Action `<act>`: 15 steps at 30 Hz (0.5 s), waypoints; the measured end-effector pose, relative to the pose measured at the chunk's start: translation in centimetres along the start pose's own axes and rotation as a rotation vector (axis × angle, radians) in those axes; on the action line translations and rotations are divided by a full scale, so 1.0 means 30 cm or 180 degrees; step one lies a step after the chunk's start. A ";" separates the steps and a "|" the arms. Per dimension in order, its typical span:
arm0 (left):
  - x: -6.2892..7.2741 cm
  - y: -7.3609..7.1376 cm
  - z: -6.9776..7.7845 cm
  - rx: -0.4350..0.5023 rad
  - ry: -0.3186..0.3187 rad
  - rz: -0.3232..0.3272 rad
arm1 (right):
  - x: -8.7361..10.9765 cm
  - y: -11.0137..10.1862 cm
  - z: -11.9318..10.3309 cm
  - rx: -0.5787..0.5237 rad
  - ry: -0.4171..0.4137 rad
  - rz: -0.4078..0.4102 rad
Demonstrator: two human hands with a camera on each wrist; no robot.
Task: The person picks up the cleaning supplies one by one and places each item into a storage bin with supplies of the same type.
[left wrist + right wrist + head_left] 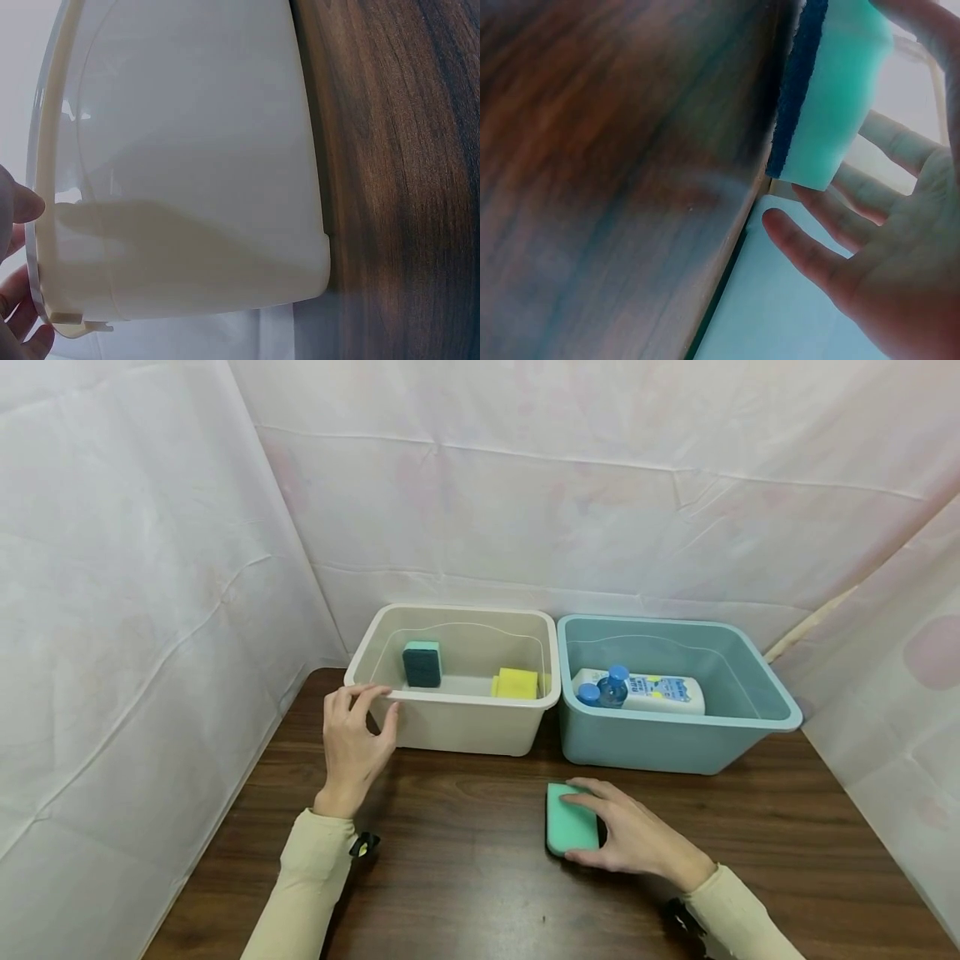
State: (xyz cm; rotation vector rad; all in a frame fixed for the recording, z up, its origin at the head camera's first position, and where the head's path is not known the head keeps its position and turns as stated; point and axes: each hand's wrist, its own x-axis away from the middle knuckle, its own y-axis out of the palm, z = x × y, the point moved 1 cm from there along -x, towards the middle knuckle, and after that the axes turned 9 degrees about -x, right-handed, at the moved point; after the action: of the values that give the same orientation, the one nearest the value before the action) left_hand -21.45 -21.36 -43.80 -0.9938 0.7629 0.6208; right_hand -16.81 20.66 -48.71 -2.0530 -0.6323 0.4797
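At the front left corner of a beige storage bin (pixel 465 727), my left hand (pixel 352 743) holds the rim with curled fingers and the thumb on the outer side. The left wrist view shows the fingertips (pixel 39 341) right at that rim (pixel 45 247). My right hand (pixel 630 831) pinches a green sponge (pixel 568 827) between thumb and fingers on the wooden table. In the right wrist view the sponge (pixel 836 97) has its dark scouring layer facing the tabletop. Inside the beige bin, another green sponge (pixel 422 664) stands on edge, left of a yellow sponge (pixel 516 683).
To the right of the beige bin stands a blue bin (pixel 637 743). It contains a white bottle (pixel 663 693) lying down and two blue-capped bottles (pixel 613 689). White curtains (pixel 525 527) surround the dark wooden table (pixel 465 852) at the back and sides.
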 end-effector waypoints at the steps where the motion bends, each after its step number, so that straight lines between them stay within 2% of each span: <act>1: 0.000 -0.001 0.001 0.0002 0.0001 0.0005 | 0.000 -0.001 -0.001 0.0001 0.0006 -0.0003; 15: -0.003 -0.003 0.000 -0.0006 -0.0007 -0.0051 | -0.010 -0.036 -0.019 0.0047 -0.0069 0.0004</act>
State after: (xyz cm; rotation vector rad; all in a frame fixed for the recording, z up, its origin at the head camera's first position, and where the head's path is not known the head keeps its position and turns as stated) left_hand -21.43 -21.41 -43.69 -1.0000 0.7518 0.6088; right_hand -16.99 20.60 -47.48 -2.0369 -0.6388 0.5065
